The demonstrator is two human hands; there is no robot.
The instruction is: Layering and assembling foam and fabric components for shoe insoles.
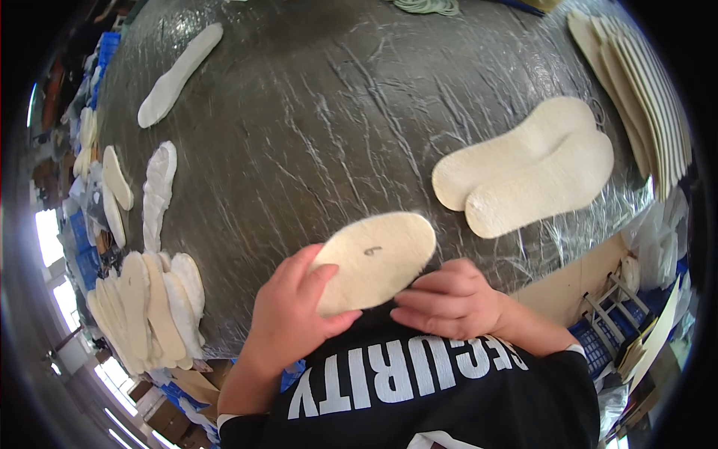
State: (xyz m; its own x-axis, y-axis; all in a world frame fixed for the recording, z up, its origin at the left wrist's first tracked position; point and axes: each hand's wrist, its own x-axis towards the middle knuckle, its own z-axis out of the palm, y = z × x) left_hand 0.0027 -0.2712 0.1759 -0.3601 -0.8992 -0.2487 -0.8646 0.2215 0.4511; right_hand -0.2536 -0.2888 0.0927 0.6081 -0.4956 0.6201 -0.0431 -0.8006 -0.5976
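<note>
A cream, fuzzy insole (374, 262) with a small dark mark is held just in front of my body, tilted up over the table's near edge. My left hand (295, 299) is closed on its left end, the thumb and fingers bent over the rim. Beside its lower right edge is my right hand (452, 299), its fingers curled and pressed together. The right thumb is hidden, and whether anything sits inside those fingers cannot be made out. To the right, two larger cream insoles (542, 179) lie overlapping on the table.
Plastic film covers the dark table (299, 135). A tall row of insoles (636, 97) stands at the far right. More insoles (149, 307) are piled at the near left. Single white insoles (179, 75) lie at the left. A blue crate (613, 329) stands below the right edge.
</note>
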